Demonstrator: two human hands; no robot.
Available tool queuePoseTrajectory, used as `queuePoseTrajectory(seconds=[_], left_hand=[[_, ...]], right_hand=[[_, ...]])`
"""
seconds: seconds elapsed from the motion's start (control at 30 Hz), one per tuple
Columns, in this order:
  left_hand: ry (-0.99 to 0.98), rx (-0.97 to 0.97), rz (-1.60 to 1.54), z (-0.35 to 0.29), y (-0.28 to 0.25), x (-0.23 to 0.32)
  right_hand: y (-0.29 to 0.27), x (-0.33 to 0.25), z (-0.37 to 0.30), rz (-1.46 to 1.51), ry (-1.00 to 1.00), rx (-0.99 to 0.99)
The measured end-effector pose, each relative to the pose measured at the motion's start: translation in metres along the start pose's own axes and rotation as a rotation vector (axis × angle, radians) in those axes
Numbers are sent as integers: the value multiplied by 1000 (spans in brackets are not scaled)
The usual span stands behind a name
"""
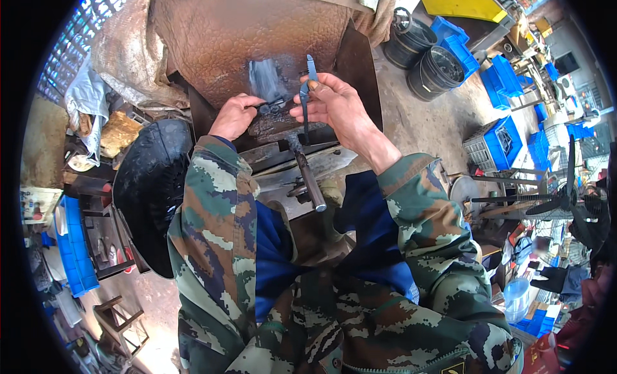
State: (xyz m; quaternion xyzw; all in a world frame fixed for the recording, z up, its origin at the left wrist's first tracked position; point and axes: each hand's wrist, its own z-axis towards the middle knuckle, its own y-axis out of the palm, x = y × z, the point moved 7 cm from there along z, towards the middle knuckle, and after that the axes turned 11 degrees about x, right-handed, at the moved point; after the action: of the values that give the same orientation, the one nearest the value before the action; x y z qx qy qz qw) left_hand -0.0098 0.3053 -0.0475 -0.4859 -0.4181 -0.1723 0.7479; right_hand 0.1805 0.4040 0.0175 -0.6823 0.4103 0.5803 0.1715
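Before brown sheeting point(257, 27), a blade point(304, 93) is pinched by the right grip point(346, 110), dark metal point(275, 106) by the left grip point(234, 118); both should be steadied.

The near jacket point(218, 207) is showing green-brown camouflage; the held piece point(304, 96) is looking grey-black, the far-right panel point(463, 3) yellow.

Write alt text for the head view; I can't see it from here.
The right hand has a slim, dark metal piece in its grip, while the left hand pinches another dark metal part, before a brown, textured sheet. Black buckets stand off to the right.
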Motion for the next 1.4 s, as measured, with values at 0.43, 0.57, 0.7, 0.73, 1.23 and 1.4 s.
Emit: queuePoseTrajectory(seconds=[0.43,0.57,0.7,0.73,1.23,1.4], left_hand=[[-159,92,260,-2,-14,44],[-121,182,265,-9,-29,25],[-250,241,326,-14,-41,5],[-302,231,345,-15,-42,0],[-257,531,360,-18,-61,15],[-3,907,217,-6,-58,62]], right_hand=[[-23,3,-4,-64,58,-15],[-12,13,-23,-287,-6,-82],[-9,25,-51,-677,-204,-238],[-6,25,-59,-729,-424,-358],[19,21,-84,-877,-938,-457],[20,-4,-44,-507,-527,-97]])
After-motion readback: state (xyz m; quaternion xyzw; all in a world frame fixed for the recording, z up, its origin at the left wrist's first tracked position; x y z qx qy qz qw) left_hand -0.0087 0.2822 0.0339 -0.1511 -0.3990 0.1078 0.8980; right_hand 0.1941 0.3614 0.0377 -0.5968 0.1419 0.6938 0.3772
